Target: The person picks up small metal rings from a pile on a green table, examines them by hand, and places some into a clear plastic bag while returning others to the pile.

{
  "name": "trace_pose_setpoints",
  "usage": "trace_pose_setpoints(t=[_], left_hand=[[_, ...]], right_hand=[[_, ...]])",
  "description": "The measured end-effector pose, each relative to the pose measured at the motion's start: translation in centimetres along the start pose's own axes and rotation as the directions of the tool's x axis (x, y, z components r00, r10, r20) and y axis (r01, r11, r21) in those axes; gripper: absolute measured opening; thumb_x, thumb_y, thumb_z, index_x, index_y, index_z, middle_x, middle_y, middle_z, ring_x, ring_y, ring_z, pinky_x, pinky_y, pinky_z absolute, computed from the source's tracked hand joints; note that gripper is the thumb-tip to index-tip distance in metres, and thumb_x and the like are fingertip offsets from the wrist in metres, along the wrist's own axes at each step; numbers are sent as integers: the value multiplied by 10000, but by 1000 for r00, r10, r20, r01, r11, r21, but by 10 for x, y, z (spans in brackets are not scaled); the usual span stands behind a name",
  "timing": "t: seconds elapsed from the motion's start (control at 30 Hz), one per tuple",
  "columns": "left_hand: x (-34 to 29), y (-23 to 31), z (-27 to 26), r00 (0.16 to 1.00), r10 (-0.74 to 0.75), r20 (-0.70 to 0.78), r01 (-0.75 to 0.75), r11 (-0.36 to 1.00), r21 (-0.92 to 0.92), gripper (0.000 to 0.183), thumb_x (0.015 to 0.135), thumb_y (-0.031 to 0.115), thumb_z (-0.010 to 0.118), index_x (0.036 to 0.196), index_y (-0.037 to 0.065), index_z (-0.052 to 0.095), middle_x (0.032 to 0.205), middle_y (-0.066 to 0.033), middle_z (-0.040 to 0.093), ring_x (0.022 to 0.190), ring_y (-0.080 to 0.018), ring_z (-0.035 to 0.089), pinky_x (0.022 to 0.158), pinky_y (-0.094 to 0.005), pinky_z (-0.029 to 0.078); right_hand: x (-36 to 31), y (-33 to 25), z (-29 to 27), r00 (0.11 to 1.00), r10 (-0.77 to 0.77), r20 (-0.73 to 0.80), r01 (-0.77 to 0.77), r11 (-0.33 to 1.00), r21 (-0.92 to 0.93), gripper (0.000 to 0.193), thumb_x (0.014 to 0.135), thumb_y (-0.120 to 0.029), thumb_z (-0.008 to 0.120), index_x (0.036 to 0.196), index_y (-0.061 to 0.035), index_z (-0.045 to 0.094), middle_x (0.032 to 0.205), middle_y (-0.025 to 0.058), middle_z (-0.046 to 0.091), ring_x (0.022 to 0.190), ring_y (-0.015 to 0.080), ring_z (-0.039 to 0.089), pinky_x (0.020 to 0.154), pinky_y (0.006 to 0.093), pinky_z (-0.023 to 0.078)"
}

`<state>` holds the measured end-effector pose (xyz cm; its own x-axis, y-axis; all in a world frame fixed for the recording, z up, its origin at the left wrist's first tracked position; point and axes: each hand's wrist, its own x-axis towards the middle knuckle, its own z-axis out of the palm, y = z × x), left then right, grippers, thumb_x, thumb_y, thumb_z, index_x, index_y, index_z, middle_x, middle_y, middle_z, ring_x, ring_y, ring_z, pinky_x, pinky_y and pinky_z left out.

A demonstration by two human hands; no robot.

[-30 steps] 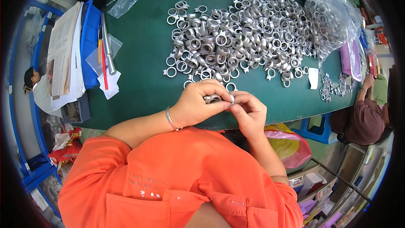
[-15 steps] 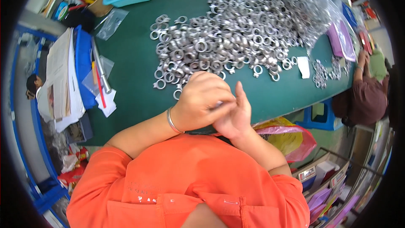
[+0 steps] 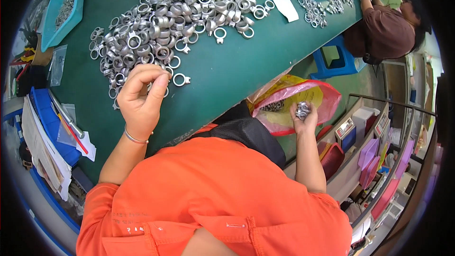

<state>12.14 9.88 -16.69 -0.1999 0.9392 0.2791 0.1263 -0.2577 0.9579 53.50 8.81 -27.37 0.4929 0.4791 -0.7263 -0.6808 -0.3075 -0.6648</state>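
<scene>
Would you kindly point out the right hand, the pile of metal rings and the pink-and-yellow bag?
Right hand [image 3: 307, 120]: head view, on its palm.
Pile of metal rings [image 3: 163, 21]: head view, near its middle.
Pink-and-yellow bag [image 3: 330, 97]: head view, pink right side.

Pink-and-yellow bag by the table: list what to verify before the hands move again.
1. Bag mouth open: ok.
2. Right hand holding metal rings: ok, several show.
3. Right hand at the bag's opening: ok in this view; exact height, cannot tell.
4. Left hand gripping a ring: cannot tell.
5. All rings in one pile: not ok, a smaller cluster lies beside the white paper.
</scene>
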Motion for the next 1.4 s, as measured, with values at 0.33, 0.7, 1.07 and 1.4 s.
trace_pose_setpoints(t=[0.33, 0.7, 1.07, 1.4], left_hand=[[0, 10, -8, 999, -35, 18, 34, 996, 77, 25, 801, -46, 597, 820, -32, 603, 857, -87, 590, 756, -138, 572, 662, -233, 456], [-31, 10, -17, 976, -218, 32, 217, 976, 16, 79, 812, -55, 595, 888, -42, 605, 929, -87, 571, 810, -140, 587, 714, -243, 492], [-19, 13, -10, 911, -354, 210, 400, 881, -254, 70, 810, -14, 627, 876, -37, 629, 899, -62, 565, 820, -115, 561, 713, -225, 485], [-18, 18, -15, 979, -15, 205, -17, 987, 157, 73, 749, -24, 659, 800, 17, 625, 802, -60, 594, 702, -132, 574, 585, -246, 463]], right_hand=[[-96, 16, 168, -189, -407, 894, 945, -322, 53, 241, 715, 16, 572, 944, -38, 623, 906, 101, 584, 881, 261, 547, 802, 355, 397], [-126, 51, 223, -130, -61, 990, 991, -33, 128, 118, 735, -23, 628, 840, -45, 578, 892, 87, 548, 857, 252, 515, 797, 350, 387], [-167, 87, 200, -241, -40, 970, 827, 514, 227, 165, 750, 34, 642, 891, -8, 566, 982, 129, 573, 861, 222, 578, 739, 288, 471], [-159, 87, 208, -34, 453, 891, 320, 849, -420, 228, 896, -45, 522, 1106, 36, 489, 928, 119, 598, 773, 159, 589, 666, 268, 501]])
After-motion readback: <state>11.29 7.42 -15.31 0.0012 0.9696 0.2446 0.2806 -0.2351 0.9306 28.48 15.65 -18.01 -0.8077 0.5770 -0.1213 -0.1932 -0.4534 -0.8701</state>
